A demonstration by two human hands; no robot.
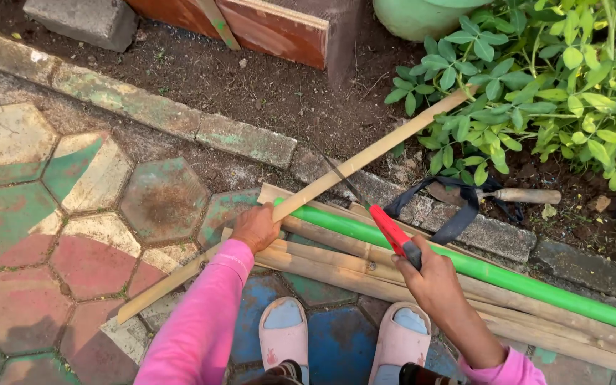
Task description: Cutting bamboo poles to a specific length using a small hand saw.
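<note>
My left hand (pixel 255 227) grips a long split bamboo strip (pixel 365 157) near its middle, holding it slanted from the lower left paving up to the plants at upper right. My right hand (pixel 429 274) is closed on the red and black handle of a small saw (pixel 390 228), whose thin blade (pixel 340 177) points up-left and lies against the strip. Under both hands lie several split bamboo slats (pixel 336 267) and a green bamboo pole (pixel 493 274) running to the lower right. Both sleeves are pink.
My feet in pink sandals (pixel 284 335) stand on painted hexagonal pavers (pixel 73 214). A stone curb (pixel 244 139) borders bare soil. A wooden-handled trowel (pixel 515 194) and a dark strap (pixel 458 214) lie by leafy plants (pixel 550 78). Wooden boards (pixel 272 28) and a green pot (pixel 415 16) stand behind.
</note>
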